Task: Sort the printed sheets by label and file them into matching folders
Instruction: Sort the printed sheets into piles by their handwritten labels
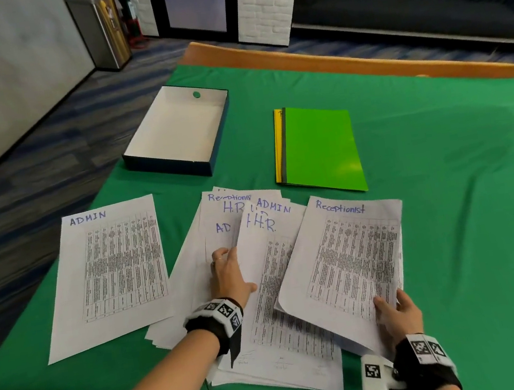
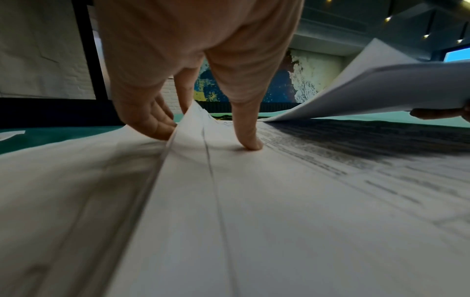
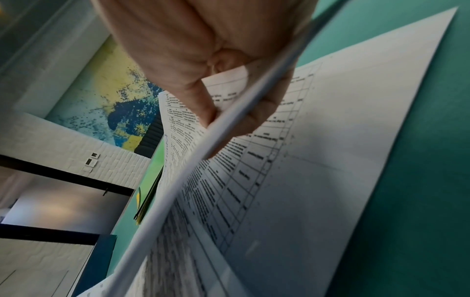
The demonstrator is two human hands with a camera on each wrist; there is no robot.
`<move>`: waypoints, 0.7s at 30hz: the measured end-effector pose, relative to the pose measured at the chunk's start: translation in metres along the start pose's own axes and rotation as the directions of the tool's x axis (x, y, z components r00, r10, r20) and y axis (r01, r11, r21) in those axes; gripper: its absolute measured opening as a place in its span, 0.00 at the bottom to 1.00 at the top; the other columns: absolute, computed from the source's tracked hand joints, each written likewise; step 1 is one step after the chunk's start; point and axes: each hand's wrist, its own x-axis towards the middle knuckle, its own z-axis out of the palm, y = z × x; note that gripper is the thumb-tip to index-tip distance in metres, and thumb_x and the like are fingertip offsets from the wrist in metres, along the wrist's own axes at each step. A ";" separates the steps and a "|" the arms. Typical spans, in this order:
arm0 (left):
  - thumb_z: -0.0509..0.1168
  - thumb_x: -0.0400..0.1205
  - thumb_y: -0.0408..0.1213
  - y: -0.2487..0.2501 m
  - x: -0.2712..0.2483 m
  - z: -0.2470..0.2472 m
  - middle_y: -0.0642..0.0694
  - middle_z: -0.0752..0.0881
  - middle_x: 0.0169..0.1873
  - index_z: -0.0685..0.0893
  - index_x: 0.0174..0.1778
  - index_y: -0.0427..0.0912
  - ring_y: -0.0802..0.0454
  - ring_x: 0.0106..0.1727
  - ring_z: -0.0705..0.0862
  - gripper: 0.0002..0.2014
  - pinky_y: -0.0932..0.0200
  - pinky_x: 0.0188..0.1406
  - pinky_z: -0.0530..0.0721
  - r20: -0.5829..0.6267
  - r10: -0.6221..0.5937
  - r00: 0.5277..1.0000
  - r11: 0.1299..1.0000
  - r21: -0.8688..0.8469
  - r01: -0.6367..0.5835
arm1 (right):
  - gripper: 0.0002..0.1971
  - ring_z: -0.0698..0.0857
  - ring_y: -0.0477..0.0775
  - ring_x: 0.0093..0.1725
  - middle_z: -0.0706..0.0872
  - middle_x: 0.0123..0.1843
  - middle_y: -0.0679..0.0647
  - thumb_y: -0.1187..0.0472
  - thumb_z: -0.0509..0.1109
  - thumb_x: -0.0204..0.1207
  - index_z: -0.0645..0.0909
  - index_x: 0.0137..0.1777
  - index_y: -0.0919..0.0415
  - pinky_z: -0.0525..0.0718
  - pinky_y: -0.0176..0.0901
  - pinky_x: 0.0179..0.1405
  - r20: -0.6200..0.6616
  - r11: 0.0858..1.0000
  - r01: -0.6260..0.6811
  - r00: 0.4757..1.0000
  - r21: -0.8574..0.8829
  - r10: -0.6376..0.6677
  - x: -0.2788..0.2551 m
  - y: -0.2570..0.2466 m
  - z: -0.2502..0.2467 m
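1. While my left hand [image 1: 227,273] presses flat, fingers [image 2: 250,140] spread, on the fanned pile [image 1: 256,294], my right hand [image 1: 398,315] pinches the Receptionist sheets [image 1: 350,254].
2. Green folder [image 1: 321,146] lies beyond the pile.
3. Paper's limp, slippery; grip near corners.

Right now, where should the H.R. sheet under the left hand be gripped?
Probably at its left long edge, coming from the left: the left hand is at that raised edge of the H.R. sheet, while its right side is overlapped by the Receptionist sheets.
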 end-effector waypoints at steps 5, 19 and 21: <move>0.79 0.66 0.30 0.002 -0.006 0.000 0.49 0.79 0.56 0.78 0.38 0.48 0.49 0.53 0.81 0.16 0.56 0.54 0.82 0.035 0.072 0.997 0.997 -0.034 -0.070 | 0.23 0.85 0.66 0.56 0.83 0.63 0.68 0.70 0.68 0.77 0.72 0.73 0.65 0.82 0.62 0.61 -0.022 1.000 0.008 1.000 -0.024 -0.009 0.004 0.003 0.002; 0.75 0.72 0.33 0.009 0.003 0.003 0.44 0.60 0.76 0.85 0.55 0.39 0.44 0.72 0.68 0.16 0.57 0.66 0.73 0.094 -0.002 0.996 0.988 0.155 -0.013 | 0.16 0.85 0.60 0.47 0.86 0.51 0.62 0.70 0.68 0.77 0.78 0.64 0.66 0.84 0.54 0.55 0.037 0.992 -0.038 0.998 -0.118 0.042 0.010 0.010 0.003; 0.76 0.71 0.32 0.010 0.005 0.002 0.41 0.59 0.77 0.85 0.57 0.38 0.43 0.72 0.70 0.18 0.57 0.68 0.74 0.117 -0.013 0.993 0.992 0.129 -0.002 | 0.15 0.85 0.61 0.48 0.86 0.52 0.62 0.71 0.68 0.77 0.79 0.64 0.67 0.83 0.57 0.58 0.039 0.991 -0.035 0.998 -0.129 0.041 0.012 0.011 0.003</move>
